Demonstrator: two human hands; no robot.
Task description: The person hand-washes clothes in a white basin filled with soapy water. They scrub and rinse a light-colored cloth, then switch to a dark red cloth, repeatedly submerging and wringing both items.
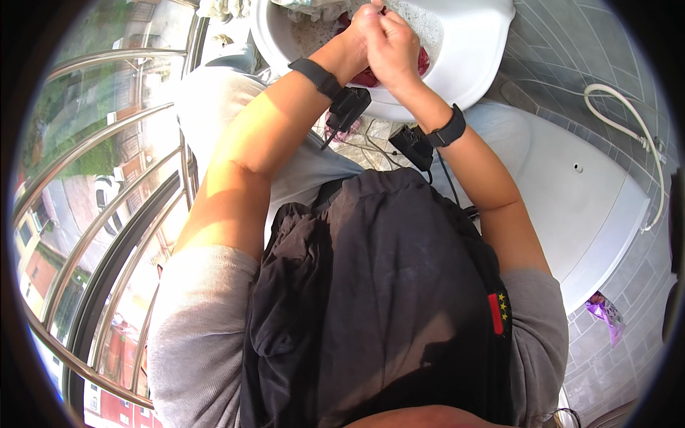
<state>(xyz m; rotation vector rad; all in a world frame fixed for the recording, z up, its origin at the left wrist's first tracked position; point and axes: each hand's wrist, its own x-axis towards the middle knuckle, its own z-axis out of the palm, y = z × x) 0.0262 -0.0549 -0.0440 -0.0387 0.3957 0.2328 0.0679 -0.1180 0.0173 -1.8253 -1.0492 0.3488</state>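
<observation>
My left hand [359,35] and my right hand [395,45] are pressed together over a white basin [471,59] of sudsy water at the top of the head view. Dark red wet cloth [366,78] lies in the water just below and beside them. Whether any cloth is between the palms is hidden. Pale wet cloth [316,9] rests at the basin's upper left rim. Each wrist wears a black strap with a small black box and cable; one box [349,108] hangs at the left wrist, the other [411,147] at the right.
Metal railing bars [101,131] by a window run down the left side. A white glossy panel [567,176] stands at the right, near grey wall tiles and a cream hose [615,91]. A purple packet [607,315] lies lower right. Cables cross the patterned surface below the basin.
</observation>
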